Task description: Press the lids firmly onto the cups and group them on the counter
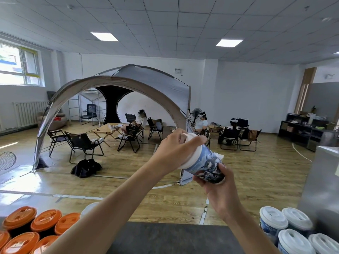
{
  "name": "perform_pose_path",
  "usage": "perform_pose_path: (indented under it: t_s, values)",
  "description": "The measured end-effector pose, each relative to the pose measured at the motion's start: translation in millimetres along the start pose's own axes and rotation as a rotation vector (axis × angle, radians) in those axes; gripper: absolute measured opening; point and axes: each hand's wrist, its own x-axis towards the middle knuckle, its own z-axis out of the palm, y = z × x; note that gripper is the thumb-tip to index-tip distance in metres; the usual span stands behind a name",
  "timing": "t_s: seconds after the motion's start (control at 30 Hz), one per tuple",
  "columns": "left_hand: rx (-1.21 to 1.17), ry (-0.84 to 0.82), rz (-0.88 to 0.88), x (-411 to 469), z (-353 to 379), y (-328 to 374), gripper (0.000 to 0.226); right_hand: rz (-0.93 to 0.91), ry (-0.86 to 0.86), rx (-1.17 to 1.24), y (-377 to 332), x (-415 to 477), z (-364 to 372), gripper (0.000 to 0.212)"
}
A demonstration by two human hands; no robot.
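Note:
I hold a blue-and-white printed paper cup (205,166) up in the air, tilted with its top toward the left. My right hand (219,191) grips its base from below. My left hand (175,153) is curled over its white lid (190,151), covering most of the lid's top. At the bottom right of the dark counter (170,237) stands a group of blue cups with white lids (291,230). A group of dark cups with orange lids (34,228) stands at the bottom left.
A white object (89,208) shows behind my left forearm near the orange lids. A grey metal appliance (322,184) stands at the right edge of the counter. Beyond the counter lie a wooden floor, a tent (117,85), folding chairs and seated people.

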Motion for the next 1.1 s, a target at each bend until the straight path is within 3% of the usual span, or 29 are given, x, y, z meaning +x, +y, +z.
perform_pose_path:
  t_s: [0.1,0.17,0.3,0.43,0.7,0.83,0.97,1.1]
  values:
    - [-0.003,0.002,0.093,0,2,-7,0.083,-0.010,-0.040,0.010,-2,-1,-4,0.097]
    - [-0.082,0.061,0.151,1,5,-11,0.082,-0.008,-0.060,0.017,-4,-2,-6,0.096]
    - [-0.141,0.093,0.234,0,7,-12,0.071,0.098,-0.024,0.016,-3,-9,1,0.063]
    - [-0.071,0.044,0.216,1,8,-9,0.079,0.118,0.059,0.060,2,-8,0,0.058]
    - [-0.123,0.174,0.169,14,7,-7,0.075,0.115,-0.052,0.081,9,-10,5,0.090]
    - [-0.420,0.208,0.024,15,11,-14,0.075,0.084,-0.088,-0.020,11,-16,14,0.098]
    - [-0.687,0.207,-0.012,19,15,-25,0.077,0.131,-0.068,0.017,10,-20,16,0.094]
    - [-0.740,0.064,-0.037,23,13,-30,0.089,0.145,-0.041,-0.025,7,-22,17,0.061]
